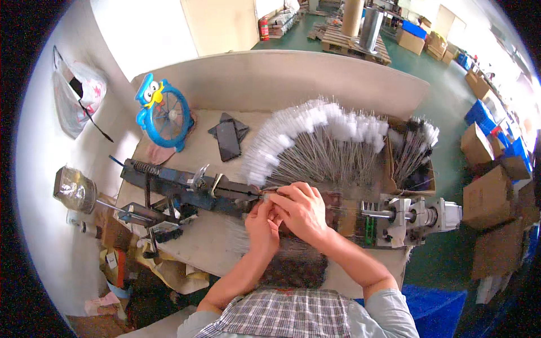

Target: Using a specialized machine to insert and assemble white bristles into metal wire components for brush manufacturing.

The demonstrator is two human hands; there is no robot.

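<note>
Your hands are together at the middle of the tabletop (225, 248), right at the nose of the dark metal jig (191, 188). Your right hand (302, 211) lies on top with fingers curled, pinching what looks like a thin wire (269, 190) at the jig's end; your left hand (262, 225) sits just beneath it, fingers bent in toward the same spot, though whether it truly grips the wire is hidden by the right hand.

The risk, as I judge it, is at that pinch point: the wire is fine and springy, so a loose hold could let it slip out of the jig or prick a fingertip, and your fingers sit very close to the jig's clamp.

Beyond the jig, away from you, a wide fan of white bristle brushes (321, 132) on wire stems is spread out, and their stems reach almost to your knuckles, so a careless lift could snag them. Further along, past the fan, a cardboard box (414, 169) holds more brushes. On the far side of your hands from the jig stands a motor unit (414, 217) with a shaft. Behind the jig a blue bird-shaped fan (163, 112) and a few dark flat pieces (228, 135) rest on the tabletop, and off the jig's outer end sits a clear jar (73, 188)
</note>
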